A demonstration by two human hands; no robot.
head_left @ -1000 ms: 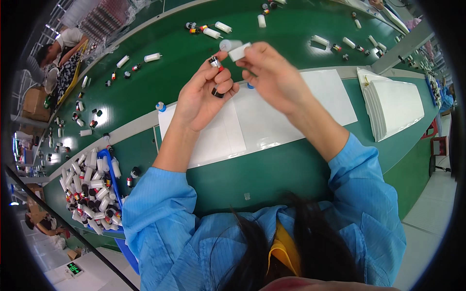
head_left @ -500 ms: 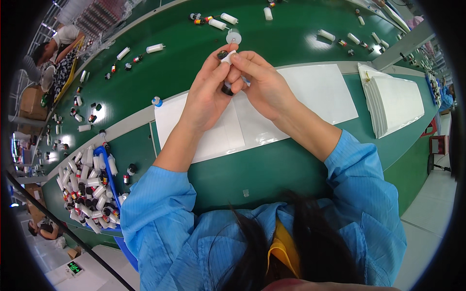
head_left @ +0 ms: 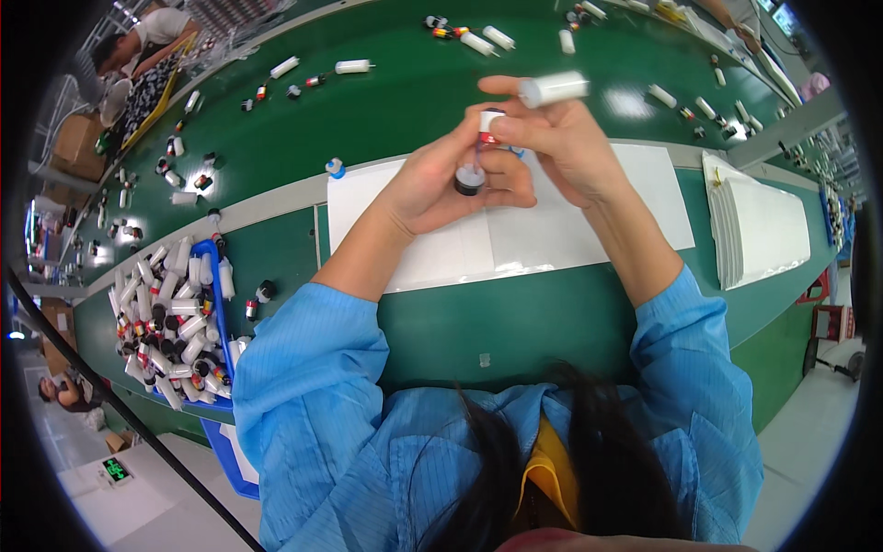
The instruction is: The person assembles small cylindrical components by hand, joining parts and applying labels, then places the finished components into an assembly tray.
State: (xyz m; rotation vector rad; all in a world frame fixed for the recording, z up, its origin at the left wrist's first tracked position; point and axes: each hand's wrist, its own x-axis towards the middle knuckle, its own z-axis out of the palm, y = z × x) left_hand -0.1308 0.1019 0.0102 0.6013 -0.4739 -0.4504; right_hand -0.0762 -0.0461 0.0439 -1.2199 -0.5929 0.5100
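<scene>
My left hand [head_left: 441, 179] and my right hand [head_left: 566, 143] meet above the white sheets. A small cylinder with a red-and-white label [head_left: 491, 127] is pinched between the left fingers and the right thumb. Below it, among the curled left fingers, is a short clear piece with a black end [head_left: 469, 180]; a thin strand seems to join the two. A white plastic cylinder [head_left: 559, 88], smeared by motion, lies across the raised right fingers. Partly hidden between the hands shows a bit of blue [head_left: 517, 150].
White sheets [head_left: 414, 258] cover part of the green table. At the left, a blue tray [head_left: 218, 322] is heaped with similar cylinder parts. More parts lie on the green conveyor [head_left: 368, 110]. A blue-and-white piece [head_left: 336, 168] sits by its edge; a white stack [head_left: 759, 225] stands right.
The white cylinder has turned from end-on to sideways across my right fingers. My hands have moved slightly apart, bringing the labelled piece into sight. The whole view has shifted a little.
</scene>
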